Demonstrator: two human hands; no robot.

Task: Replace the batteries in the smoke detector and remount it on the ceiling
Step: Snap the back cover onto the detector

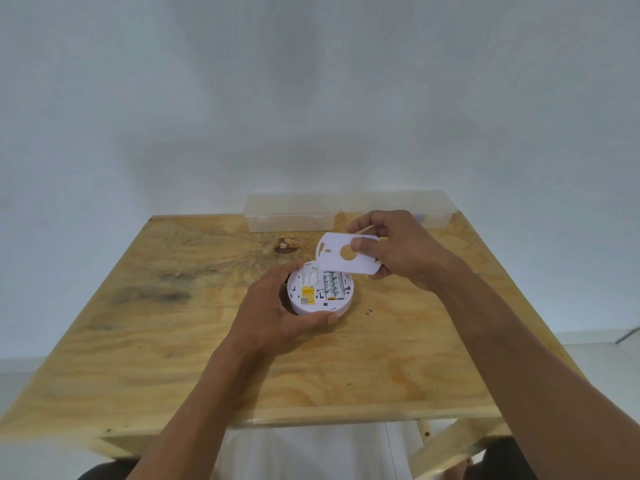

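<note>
A person works on a white round smoke detector (320,293) lying face down near the middle of a plywood desk (207,341), its back turned up. The left hand (277,313) cups the detector's near left side, fingers (298,268) curled around its far rim and thumb pressed to its near rim. In the open compartment on the detector's right half, white batteries (333,285) lie side by side; a yellow label (307,294) sits on the left half.

The right hand (398,251) holds a flat white cover plate (341,256) with a round hole, raised just above the detector's far edge and tilted. The thumb lies on the plate's upper face beside the hole, and the other fingers close on its far and right edges.

A clear plastic box (291,213) stands along the far edge of the desk, against a plain white wall (311,98).
</note>
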